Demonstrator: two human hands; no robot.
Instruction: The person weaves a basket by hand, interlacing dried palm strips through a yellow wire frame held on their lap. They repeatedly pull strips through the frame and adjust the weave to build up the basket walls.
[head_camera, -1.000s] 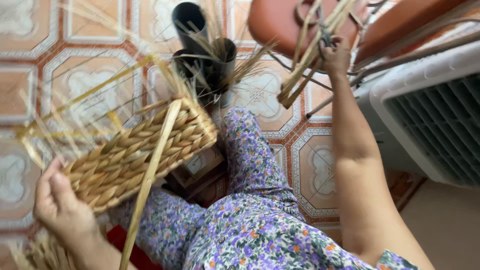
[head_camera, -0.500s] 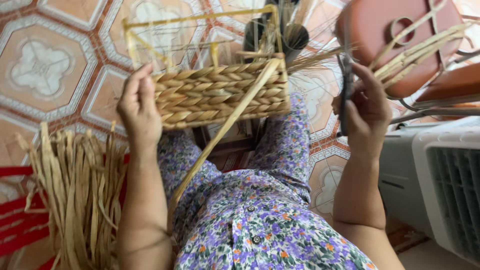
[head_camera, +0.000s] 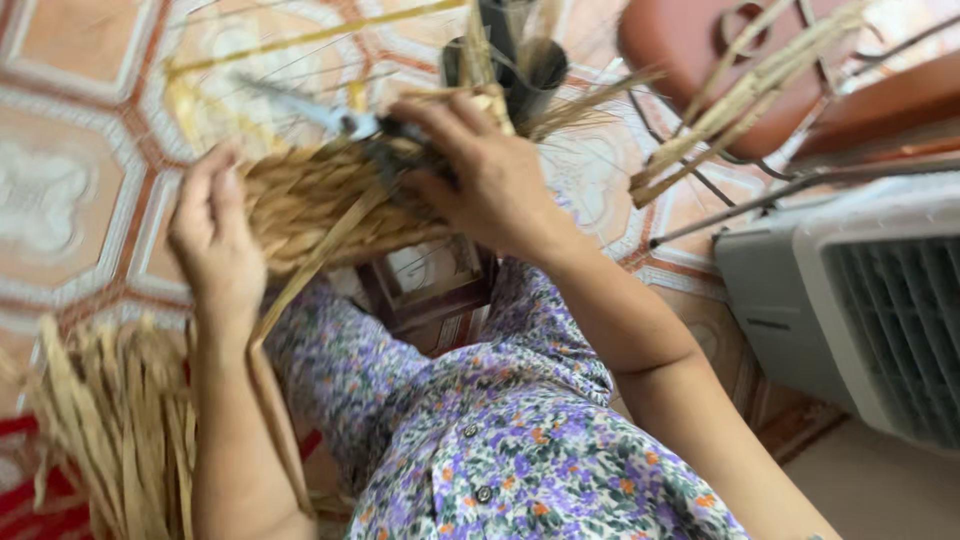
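While your left hand (head_camera: 215, 245) grips the weave's (head_camera: 300, 205) left edge over your lap, fingers pressed together, keep it steady; your right hand (head_camera: 480, 175) pinches scissors (head_camera: 340, 122) at the far rim, so snip only loose strands.

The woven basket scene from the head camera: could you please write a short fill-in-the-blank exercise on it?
1. The left hand grips the left edge of the half-woven ____ of straw-coloured strands.
2. The right hand holds a pair of ____ at the basket's upper rim.
3. A bundle of loose dry strands lies on the floor at the person's ____ side.
4. The person's clothing bears a ____ print.

Missing words: basket; scissors; left; floral
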